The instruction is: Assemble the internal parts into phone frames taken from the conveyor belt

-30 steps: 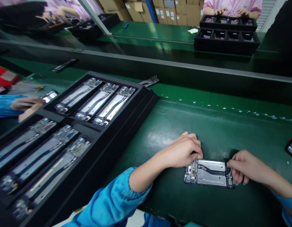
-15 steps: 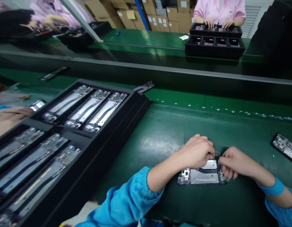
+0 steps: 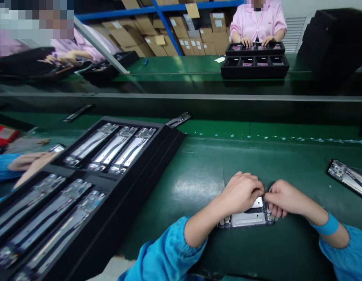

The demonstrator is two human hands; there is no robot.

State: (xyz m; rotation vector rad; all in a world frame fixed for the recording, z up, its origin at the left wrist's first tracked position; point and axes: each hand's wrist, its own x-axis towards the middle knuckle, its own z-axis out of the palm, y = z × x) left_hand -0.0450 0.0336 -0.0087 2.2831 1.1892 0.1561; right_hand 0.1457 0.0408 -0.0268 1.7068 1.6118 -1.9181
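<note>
An opened phone frame [image 3: 248, 219], with a silvery plate and circuit parts, lies flat on the green bench in front of me. Over its upper edge my left hand [image 3: 242, 191] is closed, fingertips pinched together near the right end. My right hand [image 3: 279, 198] is closed at the phone frame's right end, its thumb and forefinger pinched close to the left fingertips. Whatever sits between the fingers is too small or hidden to make out. A blue band [image 3: 327, 224] circles my right wrist.
A black tray [image 3: 157, 156] holding several phone frames stands on the left. Another phone frame [image 3: 349, 177] lies at the right. Co-worker's hands [image 3: 34, 162] are beyond the tray's left side. Across the divider [image 3: 198, 97], a person in pink works over black trays [image 3: 254, 72].
The view has tilted up and shifted slightly. Both my hands stay pinched at the phone frame's right end, the fingertips slightly closer together. The co-worker's hands at left have moved.
</note>
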